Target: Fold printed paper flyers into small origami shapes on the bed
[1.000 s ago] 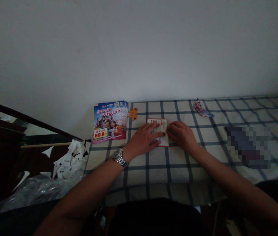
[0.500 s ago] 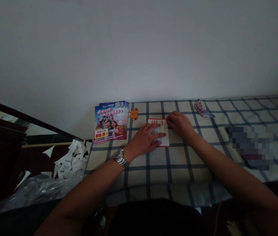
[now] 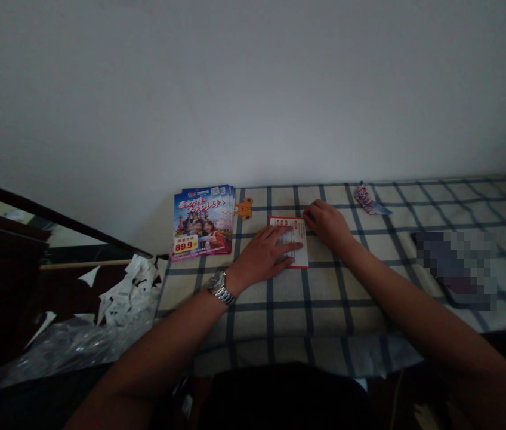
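A white leaflet with red edges and red print (image 3: 298, 254), apparently folded, lies on the checked cloth (image 3: 253, 322) in front of me. My left hand (image 3: 264, 254), with a metal watch on its wrist, rests flat across the leaflet's left part, fingers spread, hiding much of it. At the upper right corner, my right hand (image 3: 324, 222) has its fingers curled together, pinching the leaflet's edge; the fingertips are partly hidden. To the left sits a stack of colourful printed flyers (image 3: 203, 224), marked 89.9 on the top one.
A crumpled piece of printed paper (image 3: 368, 200) lies at the back right. Farther right is a dark, blurred-out flat object (image 3: 452, 269). Torn white paper (image 3: 134, 286) and clear plastic (image 3: 78, 343) lie beyond the left edge. A pale wall (image 3: 253, 95) stands behind.
Almost nothing differs. My right hand's fingers have shifted very slightly at the leaflet's corner, while my left hand stays flat in place.
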Demonstrator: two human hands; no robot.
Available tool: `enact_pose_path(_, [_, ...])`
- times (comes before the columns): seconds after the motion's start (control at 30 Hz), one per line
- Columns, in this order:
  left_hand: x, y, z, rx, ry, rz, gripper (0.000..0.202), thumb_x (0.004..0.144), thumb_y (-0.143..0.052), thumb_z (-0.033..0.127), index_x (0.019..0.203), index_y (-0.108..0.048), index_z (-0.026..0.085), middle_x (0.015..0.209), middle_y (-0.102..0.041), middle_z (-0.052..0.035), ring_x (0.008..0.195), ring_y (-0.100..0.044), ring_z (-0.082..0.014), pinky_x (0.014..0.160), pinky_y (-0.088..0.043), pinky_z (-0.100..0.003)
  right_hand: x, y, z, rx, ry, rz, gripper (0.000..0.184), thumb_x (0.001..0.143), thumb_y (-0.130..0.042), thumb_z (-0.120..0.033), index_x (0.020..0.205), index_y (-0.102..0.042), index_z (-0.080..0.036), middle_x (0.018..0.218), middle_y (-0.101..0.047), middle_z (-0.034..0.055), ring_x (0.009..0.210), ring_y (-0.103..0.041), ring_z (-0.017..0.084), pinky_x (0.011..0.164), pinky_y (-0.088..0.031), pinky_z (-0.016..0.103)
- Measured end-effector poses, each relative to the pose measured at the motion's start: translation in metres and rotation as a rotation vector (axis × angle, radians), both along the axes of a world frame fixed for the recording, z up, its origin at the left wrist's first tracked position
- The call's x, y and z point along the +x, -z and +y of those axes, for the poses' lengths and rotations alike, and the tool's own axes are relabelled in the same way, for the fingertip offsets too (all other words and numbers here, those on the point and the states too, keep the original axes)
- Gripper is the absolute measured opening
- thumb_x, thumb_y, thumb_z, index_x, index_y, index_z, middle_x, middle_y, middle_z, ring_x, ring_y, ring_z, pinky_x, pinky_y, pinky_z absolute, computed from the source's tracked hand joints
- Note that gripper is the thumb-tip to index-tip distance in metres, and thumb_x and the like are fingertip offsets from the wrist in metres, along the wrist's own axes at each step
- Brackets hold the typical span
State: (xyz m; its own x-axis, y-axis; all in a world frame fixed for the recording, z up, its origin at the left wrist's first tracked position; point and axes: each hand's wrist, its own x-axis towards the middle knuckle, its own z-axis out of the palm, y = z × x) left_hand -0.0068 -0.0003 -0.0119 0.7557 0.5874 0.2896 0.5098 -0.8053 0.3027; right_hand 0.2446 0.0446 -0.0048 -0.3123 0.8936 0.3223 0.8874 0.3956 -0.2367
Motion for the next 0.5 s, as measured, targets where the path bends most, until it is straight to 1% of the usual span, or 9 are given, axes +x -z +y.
enact_pose_path(0.17, [-0.001,-0.001,0.0,0.008,0.004,0.014,0.041,0.103,-0.06,0.04,0.144,-0.061,0.033,0.157,-0.044,-0.0087,0.146,-0.041,-0.03,0.123,-0.036,-0.056,-0.001,0.0,0.001,-0.007,0.024,-0.004,0.016,0.102,-0.056,-0.021,0.098,-0.071,-0.018,0.103,-0.069,0.0125,0.09,-0.066,0.026,0.076,-0.051,0.037])
enact_pose_path(0.27, [-0.001,0.0,0.0,0.013,-0.002,0.019,0.041,0.103,-0.06,0.039,0.143,-0.061,0.033,0.158,-0.044,-0.0086,0.147,-0.041,-0.0304,0.123,-0.036,-0.057,0.001,0.001,0.001,0.008,0.016,0.018,0.015,0.102,-0.056,-0.021,0.097,-0.07,-0.018,0.102,-0.068,0.0115,0.09,-0.066,0.025,0.078,-0.051,0.035])
enact_pose_path(0.43, [0.0,0.001,-0.001,0.016,-0.002,0.026,0.041,0.105,-0.057,0.04,0.145,-0.059,0.032,0.158,-0.044,-0.0091,0.147,-0.041,-0.0297,0.124,-0.036,-0.055,0.008,0.003,-0.004,0.01,-0.038,0.134,0.01,0.1,-0.06,-0.022,0.101,-0.069,-0.019,0.101,-0.069,0.0091,0.09,-0.066,0.024,0.081,-0.052,0.035])
enact_pose_path(0.5, [0.0,0.001,-0.001,0.023,-0.003,0.026,0.041,0.105,-0.057,0.04,0.145,-0.059,0.033,0.159,-0.043,-0.0092,0.147,-0.041,-0.0298,0.124,-0.035,-0.056,0.01,0.003,-0.008,0.001,-0.092,0.159,0.011,0.1,-0.06,-0.023,0.104,-0.069,-0.021,0.103,-0.071,0.0089,0.093,-0.066,0.025,0.084,-0.053,0.037])
